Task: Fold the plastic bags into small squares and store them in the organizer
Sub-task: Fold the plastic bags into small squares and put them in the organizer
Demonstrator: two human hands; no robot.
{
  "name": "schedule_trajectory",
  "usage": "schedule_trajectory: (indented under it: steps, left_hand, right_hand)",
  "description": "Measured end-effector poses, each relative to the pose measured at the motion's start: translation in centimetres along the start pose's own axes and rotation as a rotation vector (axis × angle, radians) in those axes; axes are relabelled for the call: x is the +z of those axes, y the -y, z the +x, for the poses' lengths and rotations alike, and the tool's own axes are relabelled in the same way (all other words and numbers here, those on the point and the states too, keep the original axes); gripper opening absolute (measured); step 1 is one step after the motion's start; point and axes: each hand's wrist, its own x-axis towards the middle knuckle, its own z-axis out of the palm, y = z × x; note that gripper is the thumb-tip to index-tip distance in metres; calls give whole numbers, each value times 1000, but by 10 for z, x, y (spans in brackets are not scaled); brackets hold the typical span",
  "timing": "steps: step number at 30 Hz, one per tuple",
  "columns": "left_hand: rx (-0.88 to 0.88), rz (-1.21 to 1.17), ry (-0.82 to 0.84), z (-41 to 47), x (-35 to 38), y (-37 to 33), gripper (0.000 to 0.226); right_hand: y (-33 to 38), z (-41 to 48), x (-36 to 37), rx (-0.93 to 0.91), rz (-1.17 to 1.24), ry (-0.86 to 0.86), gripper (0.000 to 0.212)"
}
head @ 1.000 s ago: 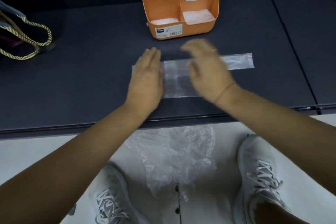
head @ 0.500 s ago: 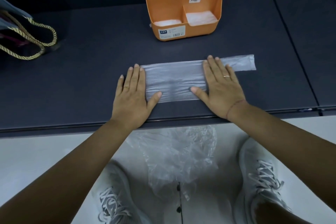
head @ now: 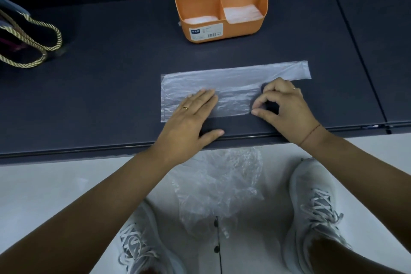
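A clear plastic bag [head: 231, 87], folded into a long flat strip, lies on the dark table [head: 111, 95] near its front edge. My left hand [head: 191, 118] rests flat on the bag's left half with straight fingers. My right hand [head: 282, 104] is at the right end of the bag's wider part, fingers curled, with the thumb tip on the lower right corner and the index finger on the edge above. A narrower tail of the bag reaches right past that hand. The orange organizer [head: 222, 6] stands behind and holds folded bags in several compartments.
A crumpled clear bag [head: 218, 184] lies on the white floor between my two white shoes, below the table edge. A dark bag with gold rope handles [head: 29, 44] sits at the table's far left. A seam to a second table panel [head: 360, 51] runs at the right.
Both hands lay flat at the bag's two ends before. My left hand has slid right onto the bag, and my right hand has curled its fingers at the bag's right edge.
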Motion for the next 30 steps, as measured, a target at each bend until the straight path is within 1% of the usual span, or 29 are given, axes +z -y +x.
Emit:
schedule_trajectory:
  steps: [3,5,6,9,10,11,12,13,14,15,16,17,18,19,21,22,24,25,27,29,30]
  left_hand:
    - [-51,-29,-65,2,4,0,75]
    - [-58,-16,-129,4,6,0,67]
    - [-51,0,-163,6,8,0,61]
    - [33,71,-298,12,11,4,36]
    - [68,109,-342,13,13,7,28]
    - [88,144,-367,13,14,9,24]
    - [94,169,-374,13,15,9,24]
    - [92,180,-375,12,16,8,24]
    - [90,183,-380,11,16,6,23]
    - [89,186,-383,10,15,2,22]
    - [86,189,-385,8,15,-2,21]
    - [81,188,-383,6,14,-5,21]
    - [76,184,-382,5,13,-9,21]
    - [67,177,-375,2,10,-11,22]
    - [50,154,-379,-3,8,-12,20]
    - [30,134,-384,-8,6,-11,18]
    - [-35,52,-395,-18,3,-3,24]
    - [-75,3,-396,-25,1,1,27]
    - [-198,-119,-401,-35,-6,7,24]
    - [-396,-336,-421,-39,-17,6,15]
    - [-500,-461,-439,-38,-22,5,12]
  right_hand:
    - [2,3,2,-1,-52,52,8]
    - [2,6,-2,34,-48,101,13]
    - [3,8,-6,61,-3,128,15]
    - [10,11,-21,108,150,175,20]
    - [12,11,-24,94,118,152,17]
    - [16,10,-27,58,27,111,12]
    - [22,8,-28,5,-97,73,22]
    - [29,7,-28,-59,-211,74,42]
    - [35,7,-24,-137,-297,103,61]
    - [40,7,-19,-206,-358,145,74]
    - [45,6,-11,-261,-394,189,80]
    - [46,6,-1,-297,-419,212,79]
    - [45,6,9,-312,-431,206,72]
    - [44,6,18,-317,-419,166,59]
    - [35,6,23,-318,-365,12,29]
    - [30,6,20,-305,-325,-41,24]
    - [21,6,8,-256,-226,-58,21]
    - [17,7,1,-211,-154,-36,18]
    - [13,10,-15,-51,28,56,11]
    - [12,15,-25,115,195,119,12]
    - [11,19,-26,177,247,120,13]
